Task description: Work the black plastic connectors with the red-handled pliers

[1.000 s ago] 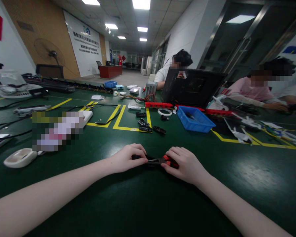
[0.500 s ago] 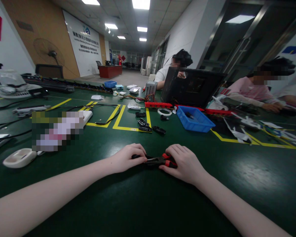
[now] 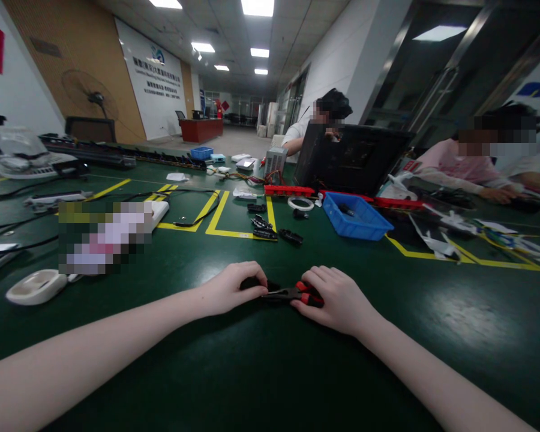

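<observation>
So, a pair of pliers is held by the right grip, fingers closed around the red-and-black handles, thumb laid along the near side. The handles are partly covered by that grip, and the dark metal head is left sticking out of it, aimed straight at the left grip. In the left one, a small dark part is pinched pretty snugly between thumb and fingertips, though most of it is hidden, so its exact shape can't be made out. The plier nose is brought right up by the left thumb tip; whether the part is actually bitten by it can't be told. Both grips are kept low over the green tabletop, with just the pliers' head and the dark part seen between them. Beyond the gap between the grips, a few loose black pieces are scattered. Past the right grip, a blue bin and a white ring can be spotted, with a white dish-like thing set well left of the left grip.
</observation>
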Motion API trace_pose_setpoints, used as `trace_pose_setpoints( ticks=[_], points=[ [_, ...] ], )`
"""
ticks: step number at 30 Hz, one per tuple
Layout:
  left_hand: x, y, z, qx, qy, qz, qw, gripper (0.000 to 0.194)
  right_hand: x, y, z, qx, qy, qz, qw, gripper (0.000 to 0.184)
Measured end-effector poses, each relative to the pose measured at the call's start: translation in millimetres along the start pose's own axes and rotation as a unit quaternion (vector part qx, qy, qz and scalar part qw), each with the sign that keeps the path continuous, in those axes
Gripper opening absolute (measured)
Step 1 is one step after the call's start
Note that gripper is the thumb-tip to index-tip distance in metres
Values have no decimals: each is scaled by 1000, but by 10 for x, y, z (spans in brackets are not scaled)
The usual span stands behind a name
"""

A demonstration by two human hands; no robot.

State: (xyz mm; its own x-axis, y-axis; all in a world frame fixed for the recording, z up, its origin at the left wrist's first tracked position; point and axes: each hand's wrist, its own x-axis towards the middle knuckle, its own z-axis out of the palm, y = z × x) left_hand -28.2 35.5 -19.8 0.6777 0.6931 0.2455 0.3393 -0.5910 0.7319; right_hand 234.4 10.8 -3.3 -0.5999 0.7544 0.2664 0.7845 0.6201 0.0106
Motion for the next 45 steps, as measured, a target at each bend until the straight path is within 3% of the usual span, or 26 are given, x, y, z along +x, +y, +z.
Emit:
trace_pose_setpoints(
  ticks=[11, 25, 31, 41, 45],
  points=[
    [6, 2, -11, -5, 2, -5, 1000, 10, -20, 20, 31, 13, 48, 13, 999, 34],
    [0, 7, -13, -7, -9, 17, 1000, 11, 2, 36, 27, 25, 2, 10, 1000, 26],
    [-15, 17, -16, 29, -32, 36, 998, 22, -10, 90, -15, 32, -7, 8, 999, 24],
    [-33, 13, -5, 95, -39, 67, 992, 36, 2, 92, -34, 34, -7, 4, 999, 23],
    [-35, 2, -2, 99, -38, 66, 992, 31, -10, 85, -32, 20, 2, -1, 1000, 25]
  ],
)
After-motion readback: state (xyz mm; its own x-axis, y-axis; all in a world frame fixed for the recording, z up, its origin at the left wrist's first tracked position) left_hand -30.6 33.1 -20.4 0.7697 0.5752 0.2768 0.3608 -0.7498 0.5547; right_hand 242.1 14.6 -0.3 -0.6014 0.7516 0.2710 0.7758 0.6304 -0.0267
